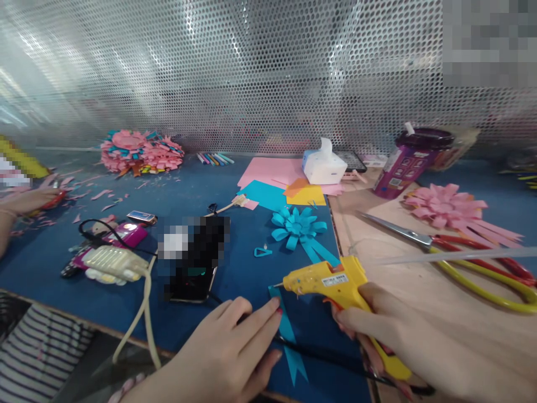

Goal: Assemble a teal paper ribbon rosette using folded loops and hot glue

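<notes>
My right hand [377, 319] is wrapped round the grip of a yellow hot glue gun [323, 277]. Its metal nozzle touches or hovers just over the top end of a blue paper strip [289, 333] with a notched lower end. Beside that strip lies my left hand [235, 341], fingers stretched out, the fingertips at the strip's left edge near its top. A clear glue stick [444, 256] sticks out behind the gun. Just beyond the nozzle are a blue paper rosette [297, 226] with tails and a small blue paper loop [263, 252].
Scissors [428, 240], a pink rosette [448, 204] and a purple cup [411, 162] stand at right. Behind are coloured paper sheets [264, 193] and a tissue pack [325, 168]. A phone [201, 263], power strip [113, 263] and cables lie left. Another person's hand [33, 198] is far left.
</notes>
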`<state>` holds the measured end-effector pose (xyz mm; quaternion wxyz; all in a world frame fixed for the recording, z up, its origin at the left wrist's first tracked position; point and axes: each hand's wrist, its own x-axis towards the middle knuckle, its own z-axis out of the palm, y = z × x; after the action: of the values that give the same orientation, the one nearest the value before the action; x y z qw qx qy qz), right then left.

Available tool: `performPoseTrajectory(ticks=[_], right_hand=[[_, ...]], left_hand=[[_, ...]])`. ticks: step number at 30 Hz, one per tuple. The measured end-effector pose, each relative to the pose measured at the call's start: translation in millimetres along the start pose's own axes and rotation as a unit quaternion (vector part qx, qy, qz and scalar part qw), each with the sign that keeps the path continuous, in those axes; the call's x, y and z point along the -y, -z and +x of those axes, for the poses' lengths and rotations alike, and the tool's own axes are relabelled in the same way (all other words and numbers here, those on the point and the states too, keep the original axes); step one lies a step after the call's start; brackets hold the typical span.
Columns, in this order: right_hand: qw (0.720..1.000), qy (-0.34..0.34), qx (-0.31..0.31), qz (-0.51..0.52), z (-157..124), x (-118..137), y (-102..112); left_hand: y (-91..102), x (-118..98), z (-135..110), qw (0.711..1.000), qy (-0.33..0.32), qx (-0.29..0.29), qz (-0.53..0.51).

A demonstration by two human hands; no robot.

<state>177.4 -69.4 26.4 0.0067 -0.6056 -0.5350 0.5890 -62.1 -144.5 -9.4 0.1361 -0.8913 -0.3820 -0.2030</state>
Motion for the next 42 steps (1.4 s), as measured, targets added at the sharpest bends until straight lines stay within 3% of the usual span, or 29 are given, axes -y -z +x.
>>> performPoseTrajectory(ticks=[11, 17, 25, 36, 42], right_hand=[[1.0, -0.019, 0.008, -0.002, -3, 5, 0], [1.0, -0.001, 0.004, 0.022, -3, 1, 0], [0.999, 0.049, -0.008, 0.012, -5, 14, 1], [0.999, -0.013, -0.026, -0.032, -4, -5, 0], [0.999, 0.024, -0.014, -0.031, -7, -2, 1]], left_hand=[[0.9, 0, 1, 1.0, -0.005, 0.006, 0.002], [0.8, 0, -1, 1.0, -0.003, 0.01, 0.001], [1.3, 1, 1, 1.0, -0.004, 0.008, -0.004], [-0.6, 0, -1, 1.0, -0.005, 0.01, -0.003], [-0.1, 0, -1, 1.0, -0.003, 0.013, -0.001]])
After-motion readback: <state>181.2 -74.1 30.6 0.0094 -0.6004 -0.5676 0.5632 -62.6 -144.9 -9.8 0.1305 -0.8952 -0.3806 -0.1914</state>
